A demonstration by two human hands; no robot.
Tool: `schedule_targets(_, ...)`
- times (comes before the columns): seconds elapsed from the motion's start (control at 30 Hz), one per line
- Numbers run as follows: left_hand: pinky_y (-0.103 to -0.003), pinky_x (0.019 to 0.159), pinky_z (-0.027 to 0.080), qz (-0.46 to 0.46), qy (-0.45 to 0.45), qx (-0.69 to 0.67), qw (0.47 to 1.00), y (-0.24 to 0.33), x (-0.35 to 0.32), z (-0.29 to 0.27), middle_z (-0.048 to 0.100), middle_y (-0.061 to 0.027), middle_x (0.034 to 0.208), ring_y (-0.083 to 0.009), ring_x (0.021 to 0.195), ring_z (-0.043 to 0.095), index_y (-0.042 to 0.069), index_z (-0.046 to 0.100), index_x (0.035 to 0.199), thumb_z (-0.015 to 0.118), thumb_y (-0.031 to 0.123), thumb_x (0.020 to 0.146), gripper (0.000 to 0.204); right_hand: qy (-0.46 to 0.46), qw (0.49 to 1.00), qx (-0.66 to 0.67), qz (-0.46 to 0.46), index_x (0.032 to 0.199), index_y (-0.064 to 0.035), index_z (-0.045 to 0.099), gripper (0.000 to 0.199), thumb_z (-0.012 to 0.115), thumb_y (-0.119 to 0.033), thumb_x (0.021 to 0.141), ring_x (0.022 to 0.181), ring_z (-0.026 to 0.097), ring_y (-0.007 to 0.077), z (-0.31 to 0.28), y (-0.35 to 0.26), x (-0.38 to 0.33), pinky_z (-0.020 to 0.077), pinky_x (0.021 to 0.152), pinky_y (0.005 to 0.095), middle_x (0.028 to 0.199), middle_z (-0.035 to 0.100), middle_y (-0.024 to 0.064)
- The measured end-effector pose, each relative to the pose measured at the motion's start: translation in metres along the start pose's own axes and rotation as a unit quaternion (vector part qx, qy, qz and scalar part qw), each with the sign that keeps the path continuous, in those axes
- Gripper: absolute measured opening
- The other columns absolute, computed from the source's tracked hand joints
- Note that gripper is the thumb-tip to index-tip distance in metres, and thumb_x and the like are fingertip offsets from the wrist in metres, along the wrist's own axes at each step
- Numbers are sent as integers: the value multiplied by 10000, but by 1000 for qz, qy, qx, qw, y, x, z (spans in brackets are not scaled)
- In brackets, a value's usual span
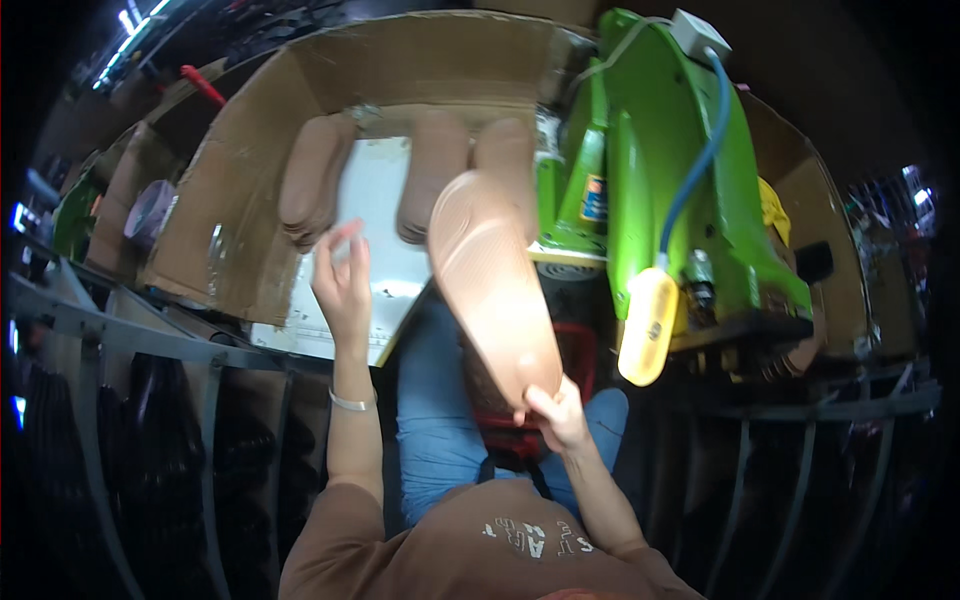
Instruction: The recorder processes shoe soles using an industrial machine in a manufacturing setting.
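Note:
My right hand [563,418] grips a tan shoe sole [495,290] by its heel end, thumb on top. The sole tilts up and away from me, its ridged forefoot at the far end. My left hand [342,285] is raised over the white tabletop [385,275], fingers apart and slightly blurred, with nothing visible in them. Just beyond it lies a stack of brown soles [315,180]. A second brown stack [435,170] stands in the middle, and a third [507,150] is partly hidden behind the held sole.
Cardboard walls [420,65] surround the table's far and left sides. On the right stands a green machine [680,170], with a yellow lamp [648,327] hanging on a blue flexible neck before it. A red bin [572,360] sits low between my knees. Metal racks [205,450] flank me.

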State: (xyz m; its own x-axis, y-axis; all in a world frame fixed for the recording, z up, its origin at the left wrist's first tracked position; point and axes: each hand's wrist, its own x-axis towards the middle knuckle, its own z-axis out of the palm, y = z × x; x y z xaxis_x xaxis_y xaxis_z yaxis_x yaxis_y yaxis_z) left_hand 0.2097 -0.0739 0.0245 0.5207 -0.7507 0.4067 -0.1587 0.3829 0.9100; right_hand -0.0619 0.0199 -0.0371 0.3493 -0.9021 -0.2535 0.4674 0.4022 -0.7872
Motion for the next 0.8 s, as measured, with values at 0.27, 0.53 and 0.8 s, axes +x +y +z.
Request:
schedule_targets(0.27, -542, 1040, 218, -83, 84, 567, 815, -118, 131, -89, 445, -166, 1290, -326, 1193, 426, 48, 476, 1251, 697, 483, 693, 741, 70, 997, -19, -11, 871, -31, 544, 333, 608, -358, 866, 490, 570, 136, 34, -40, 152, 465, 388, 227, 671, 605, 105)
schedule_targets(0.53, -342, 897, 429, 30, -4, 219, 975, 17, -9, -129, 576, -137, 1079, -229, 1015, 555, -12, 554, 1125, 801, 146, 561, 636, -51, 992, -91, 72, 1184, 17, 501, 380, 552, -238, 908, 755, 639, 181, -7, 3, 66, 527, 608, 266, 912, 639, 157)
schedule_targets(0.8, -349, 926, 432, -25, -352, -89, 931, 42, -117, -40, 562, -203, 1135, -267, 1065, 561, -43, 420, 1260, 788, 91, 510, 847, 36, 998, 16, 47, 1365, -22, 298, 656, 649, -126, 822, 939, 595, 188, -82, 11, -33, 519, 745, 302, 1175, 540, 153)
